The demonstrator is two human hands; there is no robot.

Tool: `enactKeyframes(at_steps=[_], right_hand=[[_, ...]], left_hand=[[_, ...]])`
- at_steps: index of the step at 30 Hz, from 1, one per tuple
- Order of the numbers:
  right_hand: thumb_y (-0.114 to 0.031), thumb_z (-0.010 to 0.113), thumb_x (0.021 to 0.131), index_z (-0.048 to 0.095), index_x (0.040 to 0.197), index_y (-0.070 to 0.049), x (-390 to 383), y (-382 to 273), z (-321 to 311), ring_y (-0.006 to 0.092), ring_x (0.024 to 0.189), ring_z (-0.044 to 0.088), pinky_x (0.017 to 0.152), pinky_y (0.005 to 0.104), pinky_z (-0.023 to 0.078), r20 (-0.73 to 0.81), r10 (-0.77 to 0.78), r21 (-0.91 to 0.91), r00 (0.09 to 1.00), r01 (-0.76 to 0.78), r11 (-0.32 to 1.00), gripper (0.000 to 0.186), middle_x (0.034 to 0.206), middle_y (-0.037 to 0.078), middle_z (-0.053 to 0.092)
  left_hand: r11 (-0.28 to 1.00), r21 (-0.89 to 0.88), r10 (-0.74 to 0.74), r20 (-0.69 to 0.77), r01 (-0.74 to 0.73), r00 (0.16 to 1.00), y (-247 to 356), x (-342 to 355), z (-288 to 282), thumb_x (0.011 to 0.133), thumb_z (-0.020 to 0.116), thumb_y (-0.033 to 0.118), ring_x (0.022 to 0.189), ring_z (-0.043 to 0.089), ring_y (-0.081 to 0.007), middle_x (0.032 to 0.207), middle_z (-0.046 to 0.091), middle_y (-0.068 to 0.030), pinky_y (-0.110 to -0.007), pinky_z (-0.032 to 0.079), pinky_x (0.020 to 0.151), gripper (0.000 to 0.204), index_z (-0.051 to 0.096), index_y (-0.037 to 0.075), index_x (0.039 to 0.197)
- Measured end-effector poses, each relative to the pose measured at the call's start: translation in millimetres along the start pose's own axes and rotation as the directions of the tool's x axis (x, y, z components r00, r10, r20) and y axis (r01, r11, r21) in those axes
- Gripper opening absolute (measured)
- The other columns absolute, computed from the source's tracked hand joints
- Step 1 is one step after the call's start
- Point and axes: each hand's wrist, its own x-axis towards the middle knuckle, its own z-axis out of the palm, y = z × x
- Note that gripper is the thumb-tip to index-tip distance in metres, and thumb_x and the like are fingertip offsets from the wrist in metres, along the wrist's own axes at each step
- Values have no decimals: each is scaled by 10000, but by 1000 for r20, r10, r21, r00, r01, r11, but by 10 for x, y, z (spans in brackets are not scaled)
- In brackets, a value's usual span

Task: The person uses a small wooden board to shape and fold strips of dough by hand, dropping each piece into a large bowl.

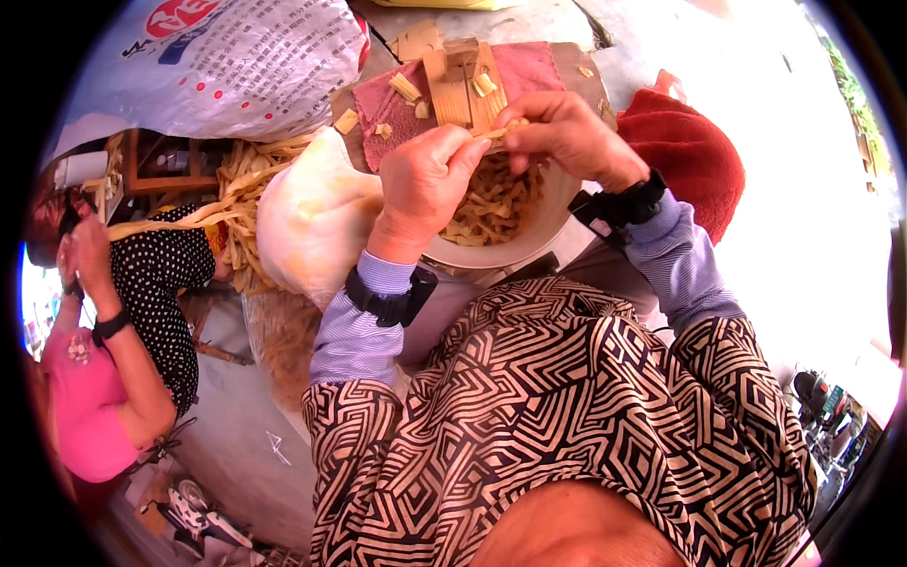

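Above a white bucket of pale yellow, curly strips, my left hand is closed, thumb up, on a thin pale yellow strip. My right hand pinches the same strip at its other end, fingers curled. Just beyond my hands, a wooden block with a lengthwise slit lies on a pink cloth, with short scraps of the yellow material around it. A stained white cloth is beside my left hand.
Long yellow strips are heaped at left, below a printed plastic sack. A co-worker at far left holds a long strip in raised hands. A red cloth is at right; wheeled vehicles show at the lower left.
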Motion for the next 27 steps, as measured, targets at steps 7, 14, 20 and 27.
enactKeyframes(at_steps=[7,14,20,27], right_hand=[[-108,585,902,636,1004,-4,202,157,5,72,612,573,584,204,486,-180,-141,-67,973,131,989,155,714,-1,591],[-90,552,919,642,995,-19,407,226,9,58,631,558,570,206,471,-315,-205,-291,927,111,950,138,712,-17,569],[-117,605,874,655,967,-27,567,493,-42,164,679,610,641,288,493,-293,-420,-776,859,43,629,139,758,56,645],[-207,583,870,672,948,-47,251,319,39,332,796,636,745,388,494,-51,-788,-832,614,410,373,200,822,155,654]], left_hand=[[946,-191,-249,81,260,965,-275,138,-106,892,593,134,594,473,-67,620,524,-29,-259,414,549,147,627,-9,890],[891,-218,-395,63,399,917,-562,276,-5,856,606,128,578,506,-125,638,557,-51,-292,426,559,111,622,25,896],[930,231,-277,-73,286,958,-723,295,202,832,604,178,729,621,-342,745,637,-157,-416,470,627,128,632,58,868],[923,-62,-373,90,379,924,-447,96,47,857,582,176,661,621,-272,699,622,-146,-378,461,604,158,621,23,844]])
